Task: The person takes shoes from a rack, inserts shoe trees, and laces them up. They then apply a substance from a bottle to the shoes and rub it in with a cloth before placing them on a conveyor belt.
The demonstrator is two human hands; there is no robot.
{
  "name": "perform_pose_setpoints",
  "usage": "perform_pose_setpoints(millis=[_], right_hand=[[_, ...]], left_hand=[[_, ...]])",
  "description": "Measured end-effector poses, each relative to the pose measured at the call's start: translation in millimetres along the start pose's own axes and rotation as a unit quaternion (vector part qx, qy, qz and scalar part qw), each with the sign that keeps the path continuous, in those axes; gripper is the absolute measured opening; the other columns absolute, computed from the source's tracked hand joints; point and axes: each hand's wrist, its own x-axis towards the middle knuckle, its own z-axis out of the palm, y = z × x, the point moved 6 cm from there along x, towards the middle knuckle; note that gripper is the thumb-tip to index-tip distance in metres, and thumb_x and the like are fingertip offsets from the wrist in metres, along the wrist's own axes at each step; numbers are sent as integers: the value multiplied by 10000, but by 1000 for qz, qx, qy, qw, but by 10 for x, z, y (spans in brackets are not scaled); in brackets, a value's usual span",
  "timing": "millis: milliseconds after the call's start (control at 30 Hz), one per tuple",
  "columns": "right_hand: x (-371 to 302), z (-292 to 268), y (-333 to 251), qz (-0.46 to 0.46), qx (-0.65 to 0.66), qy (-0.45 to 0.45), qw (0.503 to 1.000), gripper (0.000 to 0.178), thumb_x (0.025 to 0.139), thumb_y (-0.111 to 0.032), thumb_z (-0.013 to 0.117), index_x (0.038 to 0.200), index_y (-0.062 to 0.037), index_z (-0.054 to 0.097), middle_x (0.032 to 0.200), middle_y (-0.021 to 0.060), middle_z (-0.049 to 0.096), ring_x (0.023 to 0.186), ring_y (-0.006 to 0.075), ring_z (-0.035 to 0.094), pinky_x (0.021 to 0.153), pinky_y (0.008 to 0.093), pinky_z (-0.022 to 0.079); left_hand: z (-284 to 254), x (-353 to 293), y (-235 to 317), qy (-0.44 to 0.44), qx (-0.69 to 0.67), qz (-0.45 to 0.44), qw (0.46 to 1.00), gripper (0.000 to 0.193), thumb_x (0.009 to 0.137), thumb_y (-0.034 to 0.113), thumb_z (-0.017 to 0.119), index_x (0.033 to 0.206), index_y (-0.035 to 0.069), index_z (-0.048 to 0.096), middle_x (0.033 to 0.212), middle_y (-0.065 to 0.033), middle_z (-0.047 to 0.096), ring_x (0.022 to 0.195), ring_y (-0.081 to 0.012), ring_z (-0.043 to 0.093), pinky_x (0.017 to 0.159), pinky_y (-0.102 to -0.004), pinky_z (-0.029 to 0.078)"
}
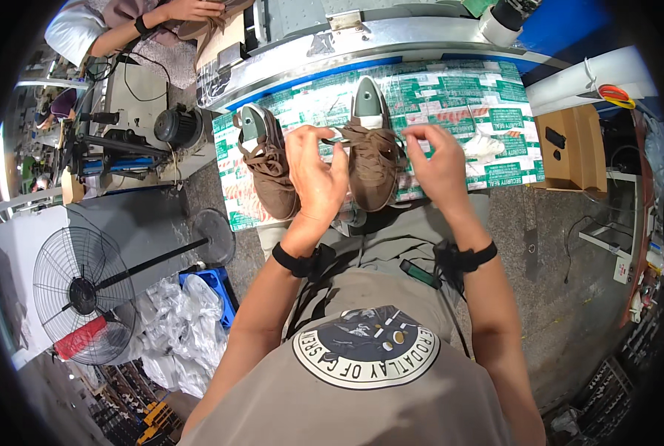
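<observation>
1. Fan [82, 291]: round wire guard, dark hub, straight pole to a disc-shaped base.
2. Plastic heap [179, 327]: thin, translucent, crumpled film beside the fan.
3. First shoe [274, 177]: matte brown upper, rounded toe toward the person, smooth green insole, loose brown laces. Location: left part of the tabletop [437, 95], which is covered in glossy, green-and-white printed film.
4. Left hand [315, 178]: positioned between the shoes, thumb and index finger curled toward each other. Cannot tell whether a lace is pinched between them.
5. Second shoe [375, 167]: same brown material and green insole, pale tongue area, laces crossing the front. Location: tabletop, between the hands, toe toward the person.
6. Right hand [442, 165]: beside the second shoe, thumb and index finger bent near its laces. Cannot tell whether the fingertips meet or grip.
7. White bundle [484, 147]: soft, crumpled, irregular; on the tabletop.
8. Cardboard box [581, 152]: brown, straight-sided, open, beyond the tabletop's right edge.
</observation>
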Motion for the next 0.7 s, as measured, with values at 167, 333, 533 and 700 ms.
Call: perform_pose_setpoints(millis=[167,333,533,700], right_hand=[[272,165,-366,-255,-102,-16,961,99,909,-123,777,1007,-123,775,952,53,751,953,293,697,912,408,504],[353,324,-315,-316,-98,-102,938,113,903,-150,786,997,-123,730,899,38,735,903,287,696,882,424,519],[527,390,-364,-370,-153,-163,902,127,938,-172,751,885,-118,649,784,56,681,818,300,701,805,444,538],[571,399,-358,-438,-218,-222,844,73,884,-131,721,870,-106,654,784,68,715,788,294,727,788,416,570]], left_hand=[[349,-67,-11,-124,-84,-101,984,86,939,121,785,969,51,747,873,-97,711,754,-278,706,714,-387,560],[380,-76,-93,-123,-66,-157,978,113,924,154,806,946,47,776,875,-114,759,768,-286,745,724,-404,576],[408,-113,-96,-110,-57,-163,979,126,911,171,832,923,49,804,889,-124,793,766,-309,772,720,-424,597],[442,-85,-3,-111,-33,-125,985,111,905,130,854,963,40,828,862,-126,811,742,-238,791,706,-373,608]])
